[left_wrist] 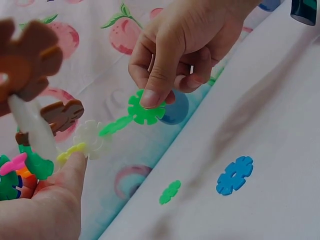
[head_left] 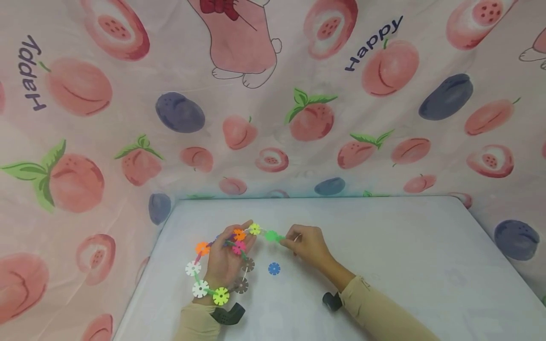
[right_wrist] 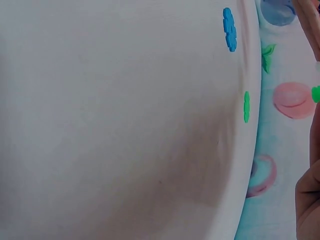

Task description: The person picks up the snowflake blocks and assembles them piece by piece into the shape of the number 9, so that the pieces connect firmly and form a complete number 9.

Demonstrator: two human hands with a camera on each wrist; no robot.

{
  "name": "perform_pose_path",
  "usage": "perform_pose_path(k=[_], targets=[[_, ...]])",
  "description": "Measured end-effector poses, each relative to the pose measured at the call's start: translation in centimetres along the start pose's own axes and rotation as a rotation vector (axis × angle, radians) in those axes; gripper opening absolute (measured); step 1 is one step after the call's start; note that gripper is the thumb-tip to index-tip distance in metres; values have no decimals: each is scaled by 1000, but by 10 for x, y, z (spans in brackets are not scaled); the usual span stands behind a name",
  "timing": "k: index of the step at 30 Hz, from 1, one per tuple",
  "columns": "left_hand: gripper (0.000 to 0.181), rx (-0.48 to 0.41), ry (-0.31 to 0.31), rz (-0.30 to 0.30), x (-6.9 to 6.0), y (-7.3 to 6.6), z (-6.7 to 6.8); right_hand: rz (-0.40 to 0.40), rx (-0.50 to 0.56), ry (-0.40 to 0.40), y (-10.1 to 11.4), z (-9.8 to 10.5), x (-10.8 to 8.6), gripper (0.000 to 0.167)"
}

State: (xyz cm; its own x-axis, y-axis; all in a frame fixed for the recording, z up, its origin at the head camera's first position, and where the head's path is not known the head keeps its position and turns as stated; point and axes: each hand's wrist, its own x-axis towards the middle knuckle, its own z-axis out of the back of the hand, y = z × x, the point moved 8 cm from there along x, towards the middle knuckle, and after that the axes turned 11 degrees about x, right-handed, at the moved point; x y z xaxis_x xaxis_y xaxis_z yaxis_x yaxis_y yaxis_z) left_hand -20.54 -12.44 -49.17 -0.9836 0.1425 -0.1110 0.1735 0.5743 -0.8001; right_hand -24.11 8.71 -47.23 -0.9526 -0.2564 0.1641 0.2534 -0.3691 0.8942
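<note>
A chain of interlocking snowflake discs in several colours loops over my left hand [head_left: 223, 265], whose fingers hold it near an orange disc [head_left: 239, 234]. White discs [head_left: 200, 288], a yellow disc [head_left: 221, 296] and brown discs [head_left: 241, 285] hang round the wrist side. From a yellow disc [head_left: 254, 229] and a clear disc [left_wrist: 91, 139], the chain runs on to green discs. My right hand [head_left: 311, 244] pinches the end green disc [left_wrist: 146, 111] between thumb and finger, above the table. In the right wrist view, only slivers of a hand show at the right edge.
A loose blue disc [head_left: 274, 268] lies on the white table [head_left: 384, 255], with a loose green disc [left_wrist: 170, 192] near it. Dark wrist devices [head_left: 228, 314] sit at both cuffs. Fruit-printed cloth [head_left: 264, 104] hangs behind the table's back edge.
</note>
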Motion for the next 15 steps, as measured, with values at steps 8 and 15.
perform_pose_path(k=[8, 15], targets=[[29, -10, 7, 18, -1, 3, 0, -9, -3, -3, 0, 0, 2, 17], [28, -5, 26, 16, -3, 6, -4, 19, -11, -11, 1, 0, 1, 17]])
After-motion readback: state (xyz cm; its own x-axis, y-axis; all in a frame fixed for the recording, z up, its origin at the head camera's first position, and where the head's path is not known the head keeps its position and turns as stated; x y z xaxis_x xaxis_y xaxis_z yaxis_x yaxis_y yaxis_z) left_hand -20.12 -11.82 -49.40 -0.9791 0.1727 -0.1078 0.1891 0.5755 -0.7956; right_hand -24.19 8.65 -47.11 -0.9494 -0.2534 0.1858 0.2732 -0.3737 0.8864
